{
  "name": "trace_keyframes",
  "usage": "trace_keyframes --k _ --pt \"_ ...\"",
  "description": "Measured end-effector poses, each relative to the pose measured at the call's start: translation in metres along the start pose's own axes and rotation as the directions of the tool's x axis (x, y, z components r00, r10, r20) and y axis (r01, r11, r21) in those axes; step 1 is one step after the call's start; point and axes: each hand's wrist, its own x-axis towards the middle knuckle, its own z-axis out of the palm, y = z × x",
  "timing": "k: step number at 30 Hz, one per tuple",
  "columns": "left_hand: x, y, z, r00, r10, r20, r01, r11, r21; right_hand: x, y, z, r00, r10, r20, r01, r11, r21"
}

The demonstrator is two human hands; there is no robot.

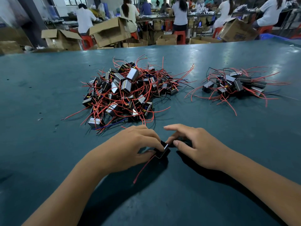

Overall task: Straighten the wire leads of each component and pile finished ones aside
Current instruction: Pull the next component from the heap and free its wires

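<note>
The left hand [133, 144] is pinching a small black component [162, 150] and the right hand [193, 145] is gripping its other end, both working near the big tangled pile [128, 92]. Its red lead [143, 168] is trailing loose; pulling hard could be kinking or tearing it out.

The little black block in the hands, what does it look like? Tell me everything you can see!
The little black block is a small boxy part, dark with a shiny, metal-looking top face. A thin red wire trails from it toward the person and ends on the green table. It sits tilted, just above or on the table, in front of the big pile. The left hand pinches it with curled fingers, and the right hand touches its other side with thumb and fingertips. Other wires are hidden.
</note>
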Motion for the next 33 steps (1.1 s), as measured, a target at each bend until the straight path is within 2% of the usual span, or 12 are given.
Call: trace_keyframes --k 10,22,30,33 --pt "-0.003 0.002 0.001 1.000 0.005 0.005 -0.006 0.998 0.063 0.000 0.003 0.000 0.999 0.025 -0.021 -0.025 0.999 -0.036" --pt "-0.002 -0.004 0.004 0.996 -0.065 0.056 0.063 0.998 0.025 -0.001 0.003 0.003 0.999 0.018 -0.027 -0.020 0.998 -0.055" --pt "0.002 -0.009 0.013 0.994 0.057 -0.096 -0.050 0.996 0.078 -0.001 0.006 0.003 1.000 0.004 -0.030 -0.005 0.999 -0.052" --pt "0.001 -0.009 0.013 0.992 0.068 -0.107 -0.060 0.995 0.073 -0.002 0.007 0.004 1.000 0.008 -0.027 -0.009 0.999 -0.048"
